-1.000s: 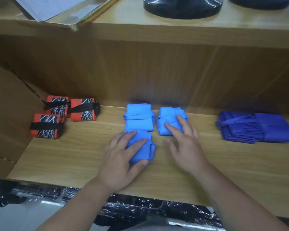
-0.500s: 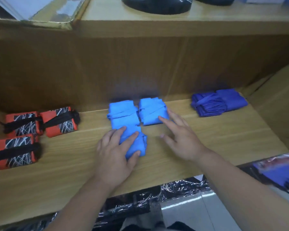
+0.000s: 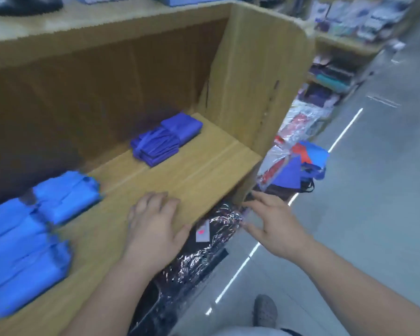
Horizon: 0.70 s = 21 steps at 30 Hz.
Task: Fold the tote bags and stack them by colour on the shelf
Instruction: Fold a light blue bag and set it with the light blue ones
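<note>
Several folded light blue tote bags (image 3: 34, 226) lie at the left of the wooden shelf (image 3: 180, 173). Folded dark blue tote bags (image 3: 165, 139) sit further back on the right. A loose heap of unfolded tote bags (image 3: 298, 170) in blue, red and plastic wrap lies beyond the shelf's right end. My left hand (image 3: 155, 226) rests flat on the shelf's front edge, holding nothing. Off the shelf's front right corner hovers my right hand (image 3: 274, 226), fingers spread, pointing toward the heap and touching nothing.
A wooden side panel (image 3: 260, 76) closes the shelf on the right. Black plastic-wrapped goods (image 3: 199, 258) fill the level below. A grey aisle floor (image 3: 374, 214) runs along the right, with more stocked shelves (image 3: 337, 76) further back. A shoe (image 3: 264, 310) shows at the bottom.
The view has swung right; the orange bags are out of frame. My left hand has let go of the light blue bag, and my right hand has left the shelf toward the loose heap.
</note>
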Each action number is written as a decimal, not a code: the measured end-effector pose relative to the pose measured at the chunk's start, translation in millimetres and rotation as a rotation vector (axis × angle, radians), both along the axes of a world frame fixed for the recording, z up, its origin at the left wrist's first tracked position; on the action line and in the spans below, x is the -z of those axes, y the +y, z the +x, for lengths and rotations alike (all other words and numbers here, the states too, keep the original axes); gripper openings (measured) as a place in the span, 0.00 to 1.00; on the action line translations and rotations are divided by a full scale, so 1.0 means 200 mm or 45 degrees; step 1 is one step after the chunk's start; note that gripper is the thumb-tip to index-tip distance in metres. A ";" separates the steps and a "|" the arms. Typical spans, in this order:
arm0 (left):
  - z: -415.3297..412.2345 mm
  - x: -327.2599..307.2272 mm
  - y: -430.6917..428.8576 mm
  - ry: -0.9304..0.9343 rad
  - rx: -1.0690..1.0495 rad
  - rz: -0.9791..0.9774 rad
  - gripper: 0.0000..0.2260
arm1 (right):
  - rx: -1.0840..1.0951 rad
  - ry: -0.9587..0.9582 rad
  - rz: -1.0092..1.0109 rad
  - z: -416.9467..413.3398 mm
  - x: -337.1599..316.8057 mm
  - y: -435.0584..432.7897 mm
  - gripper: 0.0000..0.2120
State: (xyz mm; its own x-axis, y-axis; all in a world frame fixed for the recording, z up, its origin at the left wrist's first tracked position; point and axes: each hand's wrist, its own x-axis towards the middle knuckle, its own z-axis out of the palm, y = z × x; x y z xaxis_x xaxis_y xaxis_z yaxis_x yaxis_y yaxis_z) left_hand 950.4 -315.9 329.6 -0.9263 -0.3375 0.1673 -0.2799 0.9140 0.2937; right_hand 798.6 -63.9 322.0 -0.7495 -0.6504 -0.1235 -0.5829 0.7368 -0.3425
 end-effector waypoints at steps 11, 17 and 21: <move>-1.28 0.19 1.20 -0.097 0.585 -0.086 0.24 | 0.572 -0.196 0.328 -0.75 0.25 1.43 0.31; -1.87 0.36 1.72 -0.458 0.548 -0.040 0.29 | 0.656 -0.316 0.382 -1.18 0.31 2.00 0.36; -2.17 0.47 1.87 -0.677 0.522 -0.031 0.28 | 0.605 -0.354 0.431 -1.49 0.38 2.15 0.31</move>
State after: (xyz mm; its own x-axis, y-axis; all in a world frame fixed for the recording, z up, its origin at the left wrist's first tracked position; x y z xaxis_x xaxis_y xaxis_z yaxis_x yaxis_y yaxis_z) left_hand 516.4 58.2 236.4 -0.9371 0.0570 -0.3443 -0.0100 0.9818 0.1896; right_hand 501.2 366.5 245.3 -0.8568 -0.1464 -0.4944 -0.0893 0.9865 -0.1372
